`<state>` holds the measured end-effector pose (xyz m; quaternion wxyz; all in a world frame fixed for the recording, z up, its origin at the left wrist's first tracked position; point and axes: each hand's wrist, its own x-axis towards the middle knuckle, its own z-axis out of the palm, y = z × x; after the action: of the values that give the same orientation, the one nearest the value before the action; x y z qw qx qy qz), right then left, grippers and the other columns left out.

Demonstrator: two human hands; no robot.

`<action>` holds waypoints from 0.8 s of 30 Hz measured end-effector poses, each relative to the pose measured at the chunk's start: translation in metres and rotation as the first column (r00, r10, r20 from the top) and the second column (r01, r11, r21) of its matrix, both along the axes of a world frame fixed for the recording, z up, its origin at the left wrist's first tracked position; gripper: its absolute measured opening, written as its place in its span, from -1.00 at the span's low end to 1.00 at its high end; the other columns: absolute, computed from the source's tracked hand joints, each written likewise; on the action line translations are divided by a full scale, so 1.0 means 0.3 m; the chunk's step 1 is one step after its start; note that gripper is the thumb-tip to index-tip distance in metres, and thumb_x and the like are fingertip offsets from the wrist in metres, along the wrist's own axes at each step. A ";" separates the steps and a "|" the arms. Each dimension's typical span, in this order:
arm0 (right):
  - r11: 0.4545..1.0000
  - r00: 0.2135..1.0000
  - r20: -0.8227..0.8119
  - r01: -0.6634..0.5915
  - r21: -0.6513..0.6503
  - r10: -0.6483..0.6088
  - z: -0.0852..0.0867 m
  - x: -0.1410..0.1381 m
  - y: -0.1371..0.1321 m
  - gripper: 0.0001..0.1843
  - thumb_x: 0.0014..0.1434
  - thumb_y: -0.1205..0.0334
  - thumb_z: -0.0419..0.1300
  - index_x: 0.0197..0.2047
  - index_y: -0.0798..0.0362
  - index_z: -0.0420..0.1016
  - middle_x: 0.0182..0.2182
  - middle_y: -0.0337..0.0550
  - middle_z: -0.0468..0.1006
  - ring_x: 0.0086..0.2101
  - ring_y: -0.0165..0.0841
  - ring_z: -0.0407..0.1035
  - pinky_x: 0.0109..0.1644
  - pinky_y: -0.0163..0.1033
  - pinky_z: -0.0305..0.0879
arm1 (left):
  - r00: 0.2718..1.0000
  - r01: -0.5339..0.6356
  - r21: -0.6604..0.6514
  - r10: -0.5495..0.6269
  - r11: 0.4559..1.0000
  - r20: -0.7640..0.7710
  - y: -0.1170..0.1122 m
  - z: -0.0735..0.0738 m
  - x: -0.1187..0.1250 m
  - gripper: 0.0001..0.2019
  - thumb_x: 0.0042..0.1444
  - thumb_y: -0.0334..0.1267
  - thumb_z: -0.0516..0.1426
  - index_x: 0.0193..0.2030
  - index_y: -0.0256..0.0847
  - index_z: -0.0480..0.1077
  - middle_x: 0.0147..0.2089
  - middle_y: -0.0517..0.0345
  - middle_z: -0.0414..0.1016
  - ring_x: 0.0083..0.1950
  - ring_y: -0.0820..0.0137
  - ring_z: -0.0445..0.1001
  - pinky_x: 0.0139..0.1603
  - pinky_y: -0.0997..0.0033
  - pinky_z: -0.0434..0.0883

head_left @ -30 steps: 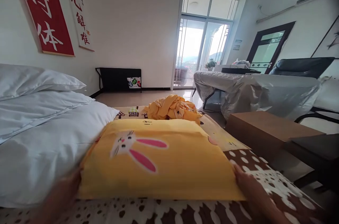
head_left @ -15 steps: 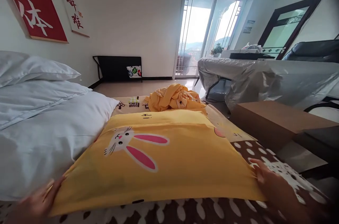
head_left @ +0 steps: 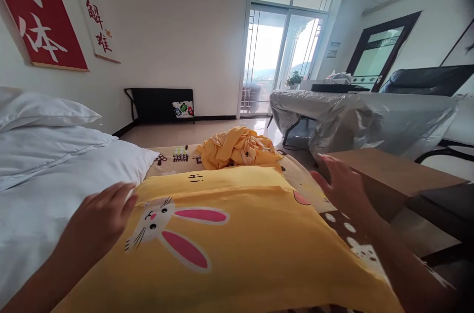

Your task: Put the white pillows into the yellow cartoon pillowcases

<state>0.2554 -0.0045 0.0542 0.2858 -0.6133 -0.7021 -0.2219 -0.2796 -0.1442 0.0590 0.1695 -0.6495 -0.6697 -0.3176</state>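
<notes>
Yellow rabbit-print pillowcase (head_left: 244,249) spread in front of the person on a patterned bedsheet (head_left: 299,182), with white pillows (head_left: 66,170) beside it on the left and a crumpled yellow cloth (head_left: 239,149) just beyond its far edge. A crosswise ridge (head_left: 229,188) runs on the near side of the "Hi" lettering (head_left: 195,178); in judgement, it is best smoothed with 2 flat palms, working lightly from the middle outward, with even tension at the 2 sides to avoid skewing the fabric. Left hand (head_left: 105,214): fingers loosely bent and close together, thumb slightly apart, by the far left corner; no grasp is visible, and contact cannot be told. Right hand (head_left: 338,179): fingers extended, thumb spread away, beyond the right edge, apparently clear of the pillowcase and holding nothing.
</notes>
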 end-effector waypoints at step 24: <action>0.755 0.843 -0.494 -0.179 -0.631 -0.213 -0.458 -0.122 0.342 -0.52 0.35 0.03 -0.16 0.12 0.08 0.38 0.08 0.03 0.44 0.07 -0.25 0.33 0.15 -0.14 0.23 | 0.867 -0.190 -0.420 0.352 0.888 0.353 0.455 -0.439 -0.238 -0.44 0.14 0.00 -0.17 -0.05 -0.35 0.47 -0.03 -0.20 0.54 0.07 0.08 0.47 0.08 0.08 0.40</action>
<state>0.2187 0.0982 -0.0833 0.2353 -0.7170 -0.6195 0.2164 -0.3510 -0.0076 -0.0725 -0.0608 -0.4833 -0.8239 -0.2896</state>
